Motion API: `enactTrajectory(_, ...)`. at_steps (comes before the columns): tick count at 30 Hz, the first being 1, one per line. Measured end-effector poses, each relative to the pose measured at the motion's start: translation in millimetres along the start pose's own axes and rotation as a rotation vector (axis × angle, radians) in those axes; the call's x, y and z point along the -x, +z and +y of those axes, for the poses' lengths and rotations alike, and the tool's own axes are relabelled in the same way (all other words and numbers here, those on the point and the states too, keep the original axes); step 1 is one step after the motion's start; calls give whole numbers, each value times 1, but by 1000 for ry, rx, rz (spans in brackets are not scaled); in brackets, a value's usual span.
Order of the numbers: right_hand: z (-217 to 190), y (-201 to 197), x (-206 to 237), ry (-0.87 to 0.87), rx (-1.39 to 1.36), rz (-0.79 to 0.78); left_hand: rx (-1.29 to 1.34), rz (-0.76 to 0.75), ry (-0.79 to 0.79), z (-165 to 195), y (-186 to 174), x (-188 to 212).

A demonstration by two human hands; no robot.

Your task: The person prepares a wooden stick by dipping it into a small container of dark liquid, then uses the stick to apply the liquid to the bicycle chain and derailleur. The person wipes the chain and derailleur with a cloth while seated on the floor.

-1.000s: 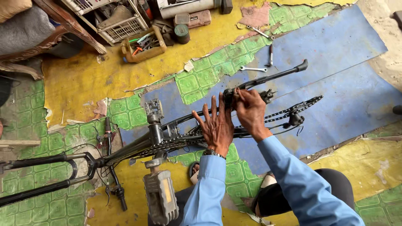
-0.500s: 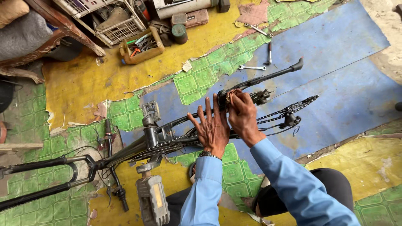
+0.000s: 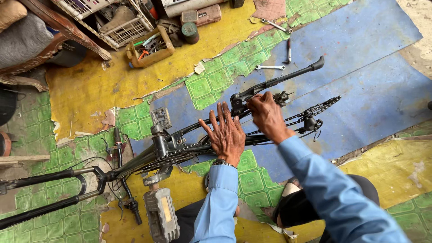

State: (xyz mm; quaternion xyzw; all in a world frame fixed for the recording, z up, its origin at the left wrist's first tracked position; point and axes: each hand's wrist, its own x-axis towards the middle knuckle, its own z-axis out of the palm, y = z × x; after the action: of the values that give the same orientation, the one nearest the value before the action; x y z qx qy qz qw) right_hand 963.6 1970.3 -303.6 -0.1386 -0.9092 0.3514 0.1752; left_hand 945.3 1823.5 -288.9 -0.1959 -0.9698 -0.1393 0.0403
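Both hands barely shifted: left hand [image 3: 228,135] stays spread flat on the bicycle frame [image 3: 180,146]; right hand [image 3: 267,114] keeps gripping its rear stay.

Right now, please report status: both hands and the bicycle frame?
Left hand flat, open on black bicycle frame. Right hand gripping frame near the chain. Frame lies on floor; wrenches beyond, apart.

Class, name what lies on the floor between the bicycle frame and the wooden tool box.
In the head view, bare torn floor covering lies between the bicycle frame and wooden tool box.
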Motion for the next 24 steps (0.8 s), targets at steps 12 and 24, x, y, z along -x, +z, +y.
enactTrajectory(12,-52,-28,40,233,-136,-105,121,204,118,-4,-25,10)
enactTrajectory(24,-140,54,3,-594,-63,-285,357,236,204,-46,-55,103)
